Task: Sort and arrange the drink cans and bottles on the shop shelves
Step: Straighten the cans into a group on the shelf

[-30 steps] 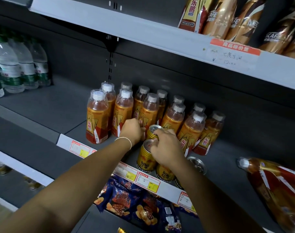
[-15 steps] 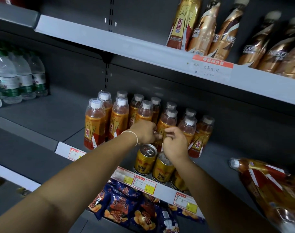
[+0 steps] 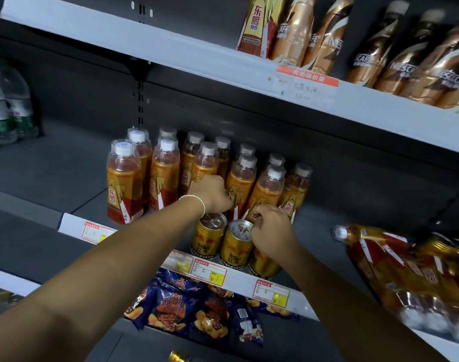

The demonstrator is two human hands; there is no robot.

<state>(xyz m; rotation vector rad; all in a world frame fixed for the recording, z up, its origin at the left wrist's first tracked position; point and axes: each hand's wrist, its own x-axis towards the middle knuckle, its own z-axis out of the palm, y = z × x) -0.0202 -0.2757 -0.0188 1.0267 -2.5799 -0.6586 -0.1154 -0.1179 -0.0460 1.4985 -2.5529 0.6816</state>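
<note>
Here, a block of clear plastic bottles of orange drink [image 3: 165,176], with white caps and orange-and-red labels, stands upright in rows toward the back of the dark grey metal middle shelf [image 3: 61,168]. Three short gold drink cans stand at that shelf's front edge, in front of the bottles: the left gold can [image 3: 208,239], the middle gold can [image 3: 236,246] just beside it, and the right gold can [image 3: 265,265], its top hidden under the right hand [image 3: 272,231]. That hand's fingers are curled above the can, but I cannot tell whether they grip it. The left hand [image 3: 210,193], with a thin white bracelet [image 3: 197,201] on its wrist, is curled into a fist between the cans and the bottles; what it holds, if anything, is hidden. A shrink-wrapped pack of similar bottles [image 3: 406,267] lies on its side at the shelf's right end, and clear water bottles [image 3: 11,108] stand at the far left. Red-and-yellow price labels [image 3: 210,273] line the white front edge. On the white-edged upper shelf [image 3: 170,50] stand gold-brown coffee bottles [image 3: 406,56]. Below the middle shelf lie blue snack bags [image 3: 176,307].
</note>
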